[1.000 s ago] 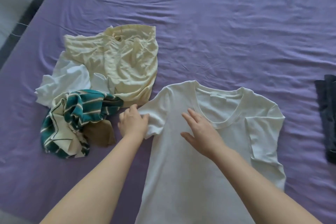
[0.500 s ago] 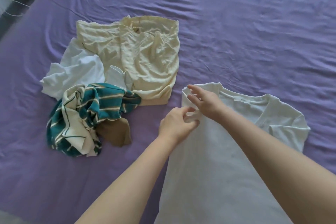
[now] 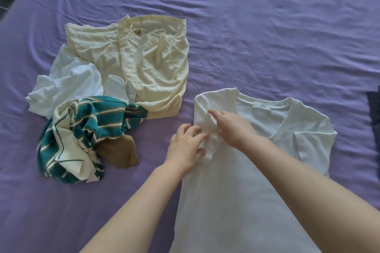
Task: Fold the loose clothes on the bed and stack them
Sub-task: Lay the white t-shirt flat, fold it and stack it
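The purple bed sheet (image 3: 267, 26) carries a white T-shirt (image 3: 236, 191) laid flat, collar away from the person. A loose pile lies to its left: cream top (image 3: 152, 63), white garment (image 3: 67, 82), teal striped garment (image 3: 82, 129). The T-shirt's left sleeve is folded inward over the body. The right hand (image 3: 232, 127) presses on that fold, fingers straight. The left hand (image 3: 185, 148) pinches the sleeve hem with curled fingers
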A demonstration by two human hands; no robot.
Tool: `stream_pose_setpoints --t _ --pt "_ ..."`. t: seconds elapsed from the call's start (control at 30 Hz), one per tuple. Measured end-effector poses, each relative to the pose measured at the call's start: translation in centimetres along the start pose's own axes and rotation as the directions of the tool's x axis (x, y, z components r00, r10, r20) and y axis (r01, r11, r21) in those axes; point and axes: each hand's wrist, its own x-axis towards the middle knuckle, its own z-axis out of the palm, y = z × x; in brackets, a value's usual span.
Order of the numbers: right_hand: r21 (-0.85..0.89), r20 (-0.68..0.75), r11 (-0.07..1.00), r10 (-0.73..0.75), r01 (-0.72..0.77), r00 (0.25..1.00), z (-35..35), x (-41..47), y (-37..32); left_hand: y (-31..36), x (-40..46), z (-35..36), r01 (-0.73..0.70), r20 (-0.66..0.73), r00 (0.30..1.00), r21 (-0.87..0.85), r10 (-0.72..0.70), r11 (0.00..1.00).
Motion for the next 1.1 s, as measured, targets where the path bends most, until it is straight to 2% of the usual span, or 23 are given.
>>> stream_pose_setpoints --t 0.13,0.23,0.33,0.5,0.63,0.77,0.9,1.0,1.1 --pt "-0.062 -0.146 0.997 -0.044 0.035 0.988 1.0 -1.3 0.6 0.1 -0.4 1.7 0.000 0.136 0.990 0.282 -0.039 0.959" --pt "-0.129 -0.204 0.986 -0.130 0.105 0.970 2.0 -4.8 1.2 0.7 -0.9 2.5 0.032 0.075 0.995 0.376 -0.065 0.926" --pt "-0.158 -0.275 0.985 -0.107 0.065 0.955 3.9 -9.7 1.9 2.0 -2.2 3.1 0.035 -0.017 0.999 0.412 -0.031 0.911" --pt "-0.089 -0.185 0.991 0.081 -0.098 0.979 6.7 -16.7 1.9 4.8 -6.4 5.7 -0.185 0.111 0.982 0.348 0.155 0.919" --pt "0.067 -0.054 0.975 0.217 -0.213 0.975 8.4 -21.4 1.4 7.3 -10.2 8.1 -0.296 0.262 0.937 0.249 0.230 0.922" --pt "0.067 -0.080 0.970 0.240 -0.235 0.967 10.0 -25.9 0.6 9.1 -14.7 11.3 -0.400 0.364 0.879 0.206 0.309 0.893" --pt "0.049 -0.105 0.981 0.191 -0.187 0.976 12.0 -30.4 -0.2 10.8 -19.0 12.6 -0.419 0.409 0.859 0.217 0.307 0.882" --pt "0.019 -0.123 0.991 0.131 -0.130 0.984 14.0 -33.4 -0.7 11.7 -21.5 13.5 -0.406 0.330 0.889 0.250 0.316 0.879" --pt "0.002 -0.135 0.998 0.069 -0.070 0.988 15.9 -36.2 -0.9 11.5 -23.6 15.4 -0.444 0.127 0.896 0.268 0.425 0.855"
